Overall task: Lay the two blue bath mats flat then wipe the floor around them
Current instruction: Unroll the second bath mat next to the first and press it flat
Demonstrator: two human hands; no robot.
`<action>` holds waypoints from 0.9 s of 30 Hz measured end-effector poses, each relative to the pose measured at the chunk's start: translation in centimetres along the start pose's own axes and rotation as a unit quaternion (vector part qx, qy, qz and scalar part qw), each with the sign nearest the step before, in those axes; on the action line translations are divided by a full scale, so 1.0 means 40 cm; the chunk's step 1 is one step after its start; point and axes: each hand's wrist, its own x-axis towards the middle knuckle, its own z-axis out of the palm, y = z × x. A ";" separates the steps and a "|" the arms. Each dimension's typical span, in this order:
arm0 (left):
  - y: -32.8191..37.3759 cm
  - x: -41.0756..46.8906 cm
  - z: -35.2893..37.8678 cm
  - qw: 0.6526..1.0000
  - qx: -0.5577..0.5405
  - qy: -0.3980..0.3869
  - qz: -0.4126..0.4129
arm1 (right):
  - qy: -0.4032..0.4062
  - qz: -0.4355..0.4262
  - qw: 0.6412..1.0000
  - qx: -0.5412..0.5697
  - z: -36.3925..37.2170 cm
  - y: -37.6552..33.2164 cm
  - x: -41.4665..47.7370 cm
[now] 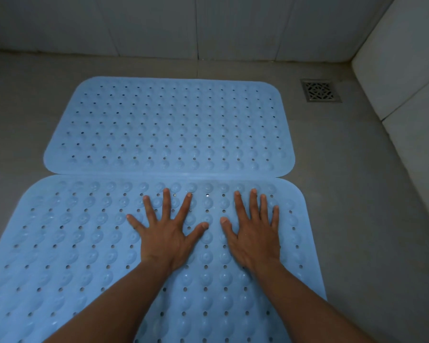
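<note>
Two light blue rubber bath mats with holes and round bumps lie flat on the grey floor, long edges touching. The far mat (169, 127) sits toward the back wall. The near mat (67, 243) runs out of the bottom of the frame. My left hand (167, 233) presses palm down on the near mat close to its far edge, fingers spread wide. My right hand (254, 231) lies flat beside it, fingers apart. Neither hand holds anything.
A square metal floor drain (320, 90) sits at the back right. Tiled walls (208, 26) close the back, and a pale tiled wall or ledge (401, 70) runs along the right. Bare grey floor (344, 181) surrounds the mats.
</note>
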 end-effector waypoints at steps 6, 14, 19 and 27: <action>-0.003 -0.002 0.004 1.000 -0.003 0.006 0.002 | 0.006 0.001 1.000 -0.010 0.003 -0.001 -0.005; -0.071 -0.032 -0.023 0.992 -0.104 -0.007 0.064 | -0.033 0.034 0.998 -0.032 -0.021 -0.025 -0.023; -0.287 -0.164 -0.017 0.995 -0.073 0.037 0.054 | -0.040 -0.015 0.999 0.007 -0.023 -0.208 -0.136; -0.587 -0.277 0.024 0.999 -0.027 0.019 -0.043 | -0.102 -0.147 0.984 0.016 0.081 -0.577 -0.297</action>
